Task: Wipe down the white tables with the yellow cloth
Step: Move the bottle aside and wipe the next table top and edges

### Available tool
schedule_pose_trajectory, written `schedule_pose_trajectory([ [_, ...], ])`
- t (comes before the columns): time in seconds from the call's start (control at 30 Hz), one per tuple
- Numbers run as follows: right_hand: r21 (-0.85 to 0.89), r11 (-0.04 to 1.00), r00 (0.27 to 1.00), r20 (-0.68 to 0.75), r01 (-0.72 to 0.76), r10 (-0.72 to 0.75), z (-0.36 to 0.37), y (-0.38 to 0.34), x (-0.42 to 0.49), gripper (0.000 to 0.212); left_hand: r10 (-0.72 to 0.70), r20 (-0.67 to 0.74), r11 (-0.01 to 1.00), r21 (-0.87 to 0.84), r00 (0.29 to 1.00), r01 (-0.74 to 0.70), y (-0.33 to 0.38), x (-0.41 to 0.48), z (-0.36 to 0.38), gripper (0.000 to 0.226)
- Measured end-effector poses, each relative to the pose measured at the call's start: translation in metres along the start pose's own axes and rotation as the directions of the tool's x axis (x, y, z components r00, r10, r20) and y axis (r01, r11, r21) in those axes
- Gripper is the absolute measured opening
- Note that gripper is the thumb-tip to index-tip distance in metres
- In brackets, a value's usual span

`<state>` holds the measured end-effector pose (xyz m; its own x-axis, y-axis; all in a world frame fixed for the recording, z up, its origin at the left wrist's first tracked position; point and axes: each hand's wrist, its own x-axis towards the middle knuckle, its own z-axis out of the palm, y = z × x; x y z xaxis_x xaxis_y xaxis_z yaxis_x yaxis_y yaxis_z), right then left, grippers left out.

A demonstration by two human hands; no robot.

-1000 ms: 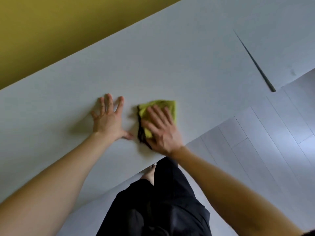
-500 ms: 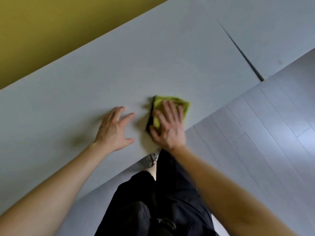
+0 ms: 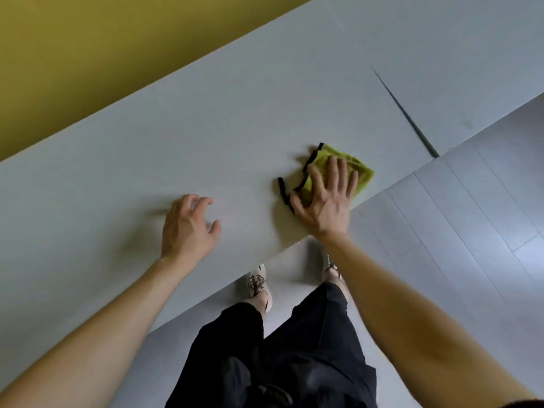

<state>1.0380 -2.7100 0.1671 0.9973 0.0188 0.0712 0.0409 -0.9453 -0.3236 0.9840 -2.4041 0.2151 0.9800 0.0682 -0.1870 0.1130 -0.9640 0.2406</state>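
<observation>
Wiping looks underway: right hand (image 3: 323,198), fingers flat, presses yellow cloth (image 3: 357,169) on white table (image 3: 206,142); left hand (image 3: 188,228) loosely curled, empty; surface beyond both seemingly unwiped.

I can read no text, label, brand, number or sign here: nothing is written on the flat white counter (image 3: 235,128), and nothing shows on the yellow-green cloth with black trim (image 3: 364,175).
</observation>
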Motion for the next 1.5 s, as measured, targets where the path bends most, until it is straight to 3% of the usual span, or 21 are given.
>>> schedule_pose_trajectory([
  [0.07, 0.061, 0.97, 0.967, 0.086, 0.234, -0.238, 0.012, -0.043, -0.021, 0.075, -0.012, -0.062, 1.0, 0.006, 0.998, 0.012, 0.016, 0.01, 0.006, 0.043],
  [0.13, 0.115, 0.89, 0.88, 0.14, 0.441, -0.454, 0.014, -0.053, -0.033, 0.068, 0.012, -0.127, 1.0, 0.013, 0.992, -0.011, 0.033, 0.022, 0.014, 0.041],
  [0.27, 0.201, 0.772, 0.757, 0.163, 0.603, -0.633, -0.001, 0.024, -0.003, 0.064, 0.04, -0.238, 0.999, 0.034, 0.97, -0.033, 0.086, 0.053, 0.039, 0.043],
  [0.47, 0.027, 0.921, 0.917, 0.083, 0.39, -0.39, -0.051, 0.19, 0.104, 0.07, -0.071, -0.358, 0.996, 0.026, 0.931, 0.085, 0.159, 0.106, 0.071, 0.053],
  [0.63, -0.029, 0.984, 0.982, 0.072, 0.176, -0.173, -0.046, 0.173, 0.103, 0.072, -0.214, -0.438, 0.971, 0.001, 0.873, 0.238, 0.158, 0.119, 0.089, 0.049],
  [0.73, -0.018, 0.961, 0.949, 0.165, 0.276, -0.269, -0.046, 0.161, 0.07, 0.075, -0.211, -0.466, 0.972, -0.004, 0.859, 0.236, 0.158, 0.115, 0.093, 0.049],
  [0.83, 0.013, 0.932, 0.912, 0.205, 0.362, -0.357, -0.048, 0.165, 0.096, 0.077, -0.206, -0.474, 0.974, -0.014, 0.856, 0.226, 0.158, 0.116, 0.093, 0.05],
  [1.07, -0.008, 0.973, 0.97, 0.081, 0.231, -0.23, -0.005, 0.09, 0.281, 0.071, -0.181, -0.481, 0.977, 0.015, 0.858, 0.214, 0.153, 0.114, 0.096, 0.051],
  [1.13, 0.017, 0.975, 0.974, 0.059, 0.22, -0.221, -0.005, 0.09, 0.267, 0.071, -0.191, -0.48, 0.976, 0.004, 0.857, 0.219, 0.154, 0.113, 0.095, 0.051],
  [1.23, 0.048, 0.96, 0.957, 0.074, 0.276, -0.279, -0.022, 0.106, 0.176, 0.072, -0.2, -0.466, 0.977, -0.028, 0.862, 0.211, 0.157, 0.112, 0.094, 0.051],
  [1.33, 0.086, 0.887, 0.859, 0.221, 0.454, -0.462, -0.039, 0.138, 0.102, 0.075, -0.198, -0.47, 0.978, -0.036, 0.86, 0.206, 0.156, 0.111, 0.093, 0.05],
  [1.4, 0.089, 0.833, 0.798, 0.248, 0.546, -0.55, -0.04, 0.155, 0.123, 0.076, -0.197, -0.481, 0.978, -0.032, 0.854, 0.208, 0.156, 0.112, 0.094, 0.05],
  [1.5, 0.016, 0.866, 0.848, 0.192, 0.5, -0.493, -0.029, 0.147, 0.207, 0.074, -0.201, -0.485, 0.977, -0.034, 0.851, 0.211, 0.155, 0.112, 0.094, 0.049],
])
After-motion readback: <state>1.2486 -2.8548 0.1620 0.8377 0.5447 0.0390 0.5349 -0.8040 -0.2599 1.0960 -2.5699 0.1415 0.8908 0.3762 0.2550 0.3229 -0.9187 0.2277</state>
